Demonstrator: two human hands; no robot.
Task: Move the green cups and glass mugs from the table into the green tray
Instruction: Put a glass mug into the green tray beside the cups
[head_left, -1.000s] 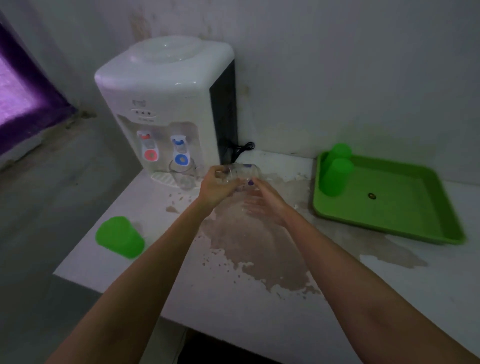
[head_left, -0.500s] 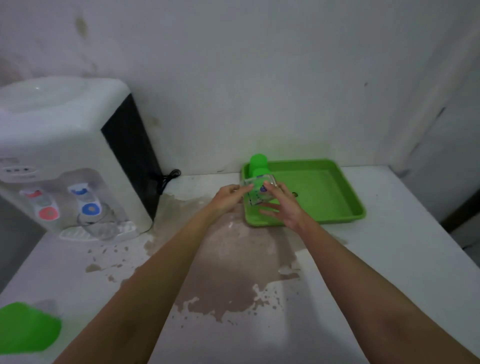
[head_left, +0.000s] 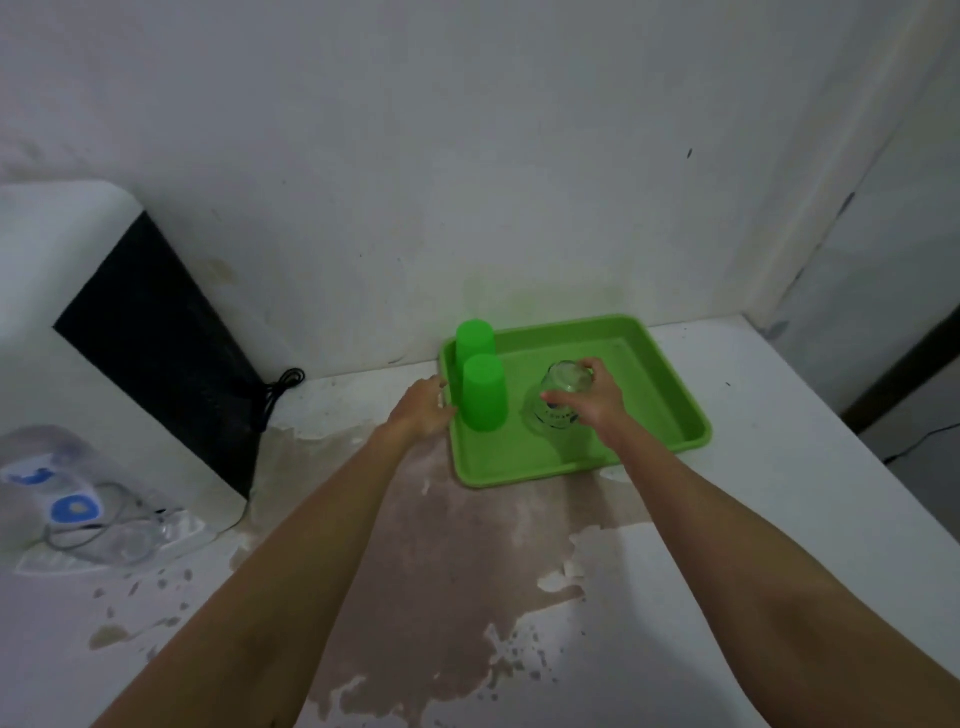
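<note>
White bench against a stained white wall, worn brown patch across its middle. Glass mug (head_left: 558, 402) sits upside down inside the green tray (head_left: 675, 415), roughly tray centre; whether its rim is fully down on the tray floor we cannot tell. Our right hand (head_left: 592, 402) grips it, fingers wrapped over the upturned base and side. Just left of it, two green cups (head_left: 484, 392), both inverted, stand one behind the other along the tray's left side. Our left hand (head_left: 423, 410) rests at the tray's left rim, fingers curled against it, holding nothing else, as far as we can tell. Tray sits at the bench's back edge, toward the right corner.

Step, we judge: placing a mug in the tray. Next move calls for letting go, then fetching whatever remains on the bench.

Count: two green cups in tray, one glass mug in tray. Another glass mug (head_left: 130, 538) seems to sit on the water dispenser's (head_left: 67, 291) drip tray at the left edge, blurred, not certain.
</note>
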